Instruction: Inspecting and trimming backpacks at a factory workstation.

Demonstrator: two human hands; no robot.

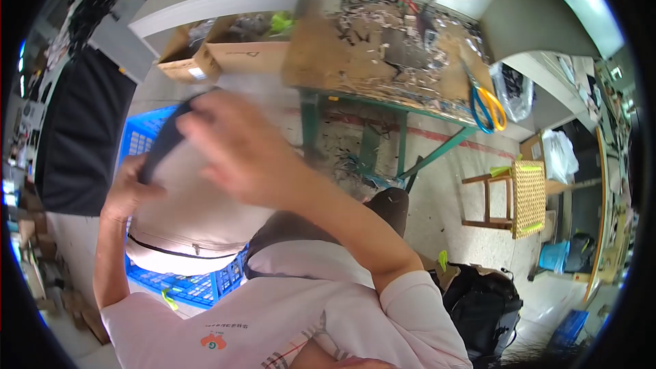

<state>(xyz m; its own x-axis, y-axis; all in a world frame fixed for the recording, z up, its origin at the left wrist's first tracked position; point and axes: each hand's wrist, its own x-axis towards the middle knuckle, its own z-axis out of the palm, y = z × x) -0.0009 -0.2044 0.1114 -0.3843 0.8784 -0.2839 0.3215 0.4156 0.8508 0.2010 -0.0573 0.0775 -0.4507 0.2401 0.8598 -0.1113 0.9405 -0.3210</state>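
A beige bag (184,212) with a dark top part and a zipper along its lower side rests on a blue plastic crate (140,130) to my left. My left hand (133,188) grips the bag's left edge, thumb on the beige face and fingers at the dark border. Over the upper part of the bag is my right hand (239,147), smeared by motion. Its thumb and fingers look spread, and nothing shows between them. Whether it touches the bag is unclear.
Ahead stands a scrap-strewn worktable (307,61) with green legs, bearing scissors (486,104) with blue and orange handles. Cardboard boxes (249,56) lie left of it. A woven-seat stool (529,198) is on the right, a black bag (482,307) nearer me. Large black bags (85,130) stand far left.
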